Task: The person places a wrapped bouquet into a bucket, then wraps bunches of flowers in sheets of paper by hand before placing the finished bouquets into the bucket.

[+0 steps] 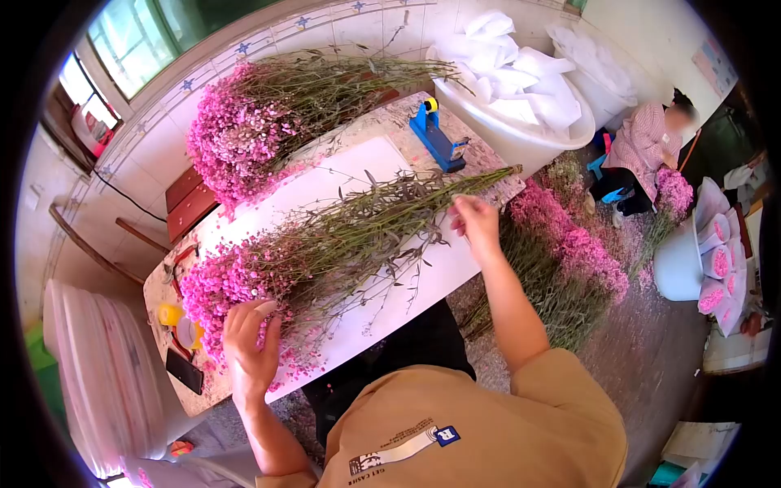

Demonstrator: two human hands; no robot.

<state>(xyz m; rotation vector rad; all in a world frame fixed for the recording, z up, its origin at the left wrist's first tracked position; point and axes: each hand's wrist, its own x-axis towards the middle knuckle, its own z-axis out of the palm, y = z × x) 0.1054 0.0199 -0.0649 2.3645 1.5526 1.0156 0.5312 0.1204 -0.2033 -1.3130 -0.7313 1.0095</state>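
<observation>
A long bundle of pink flowers (358, 224) lies across the white sheet (382, 305), with blossoms at the left and cut stems at the upper right. My left hand (250, 342) is at the near side of the blossoms, fingers apart and touching their edge. Beside the stems, my right hand (476, 221) has its fingers bent together in a pinch. Whatever lies between those fingertips is too small to make out. Behind this bundle rests a second pink flower bunch (252, 130). A blue tape dispenser (438, 134) with yellow tape stands beyond the stem ends.
A phone (185, 372) and yellow tape roll (169, 315) lie at the table's left end. White wrapping fills a large tub (561, 134). More pink flowers (561, 244) lie on the floor at right. A seated person (647, 146) holds flowers near a bucket (678, 264) of wrapped bouquets.
</observation>
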